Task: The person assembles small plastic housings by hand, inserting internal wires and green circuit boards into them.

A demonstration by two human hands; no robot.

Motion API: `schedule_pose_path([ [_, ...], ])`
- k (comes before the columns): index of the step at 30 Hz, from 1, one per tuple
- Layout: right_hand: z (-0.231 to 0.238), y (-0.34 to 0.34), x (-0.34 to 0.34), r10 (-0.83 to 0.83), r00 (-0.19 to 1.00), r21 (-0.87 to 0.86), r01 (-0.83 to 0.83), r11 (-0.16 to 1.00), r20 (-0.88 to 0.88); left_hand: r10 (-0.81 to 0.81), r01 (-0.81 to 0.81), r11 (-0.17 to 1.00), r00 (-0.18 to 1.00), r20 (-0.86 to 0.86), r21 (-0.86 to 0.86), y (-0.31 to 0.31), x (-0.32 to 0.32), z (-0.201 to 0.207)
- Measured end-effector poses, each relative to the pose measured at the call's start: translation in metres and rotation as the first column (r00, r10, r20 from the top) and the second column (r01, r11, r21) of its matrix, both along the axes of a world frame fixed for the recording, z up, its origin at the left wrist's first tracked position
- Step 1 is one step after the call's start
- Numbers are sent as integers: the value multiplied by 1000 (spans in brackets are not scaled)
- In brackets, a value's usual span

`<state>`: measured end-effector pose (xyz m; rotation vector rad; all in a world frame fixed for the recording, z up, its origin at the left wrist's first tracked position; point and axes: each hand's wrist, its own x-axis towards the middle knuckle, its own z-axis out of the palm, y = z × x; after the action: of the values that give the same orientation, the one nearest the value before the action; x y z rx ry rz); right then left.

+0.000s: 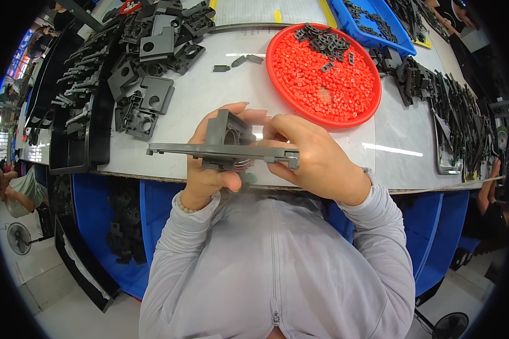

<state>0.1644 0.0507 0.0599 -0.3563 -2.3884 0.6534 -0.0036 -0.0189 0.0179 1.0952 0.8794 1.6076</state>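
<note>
Over the near edge of the white table I hold a dark grey plastic part (223, 134), a block-shaped housing joined to a long flat bar. My left hand (201, 176) wraps round the housing, its thumb below and its fingertips showing behind. My right hand (316, 155) is closed at the bar's right end, thumb and fingers pressed against the part; whether a smaller piece sits in those fingers is hidden. Beyond my right hand stands a round red tray (373, 104) of small red plastic caps (322, 85), with small dark grey clips (328, 42) heaped at its far side.
Several grey housings (155, 48) are piled at the left, beside a black bin (73, 152) of long parts. Loose small pieces (238, 60) lie mid-table. A blue tray (387, 39) stands far right, and long dark strips (464, 118) fill the right side. Blue bins (107, 226) sit below the table.
</note>
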Motion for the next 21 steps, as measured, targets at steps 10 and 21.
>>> schedule_pose_path([
  [10, -3, -3, -4, -15, 999, 70, 12, 997, 39, -50, 44, 997, 994, 96, 63, 2, 2, 0],
  [21, -5, -7, -5, -45, 990, 81, 34, 996, 131, -26, 41, 992, 992, -123, 122, 1, -2, -7],
])
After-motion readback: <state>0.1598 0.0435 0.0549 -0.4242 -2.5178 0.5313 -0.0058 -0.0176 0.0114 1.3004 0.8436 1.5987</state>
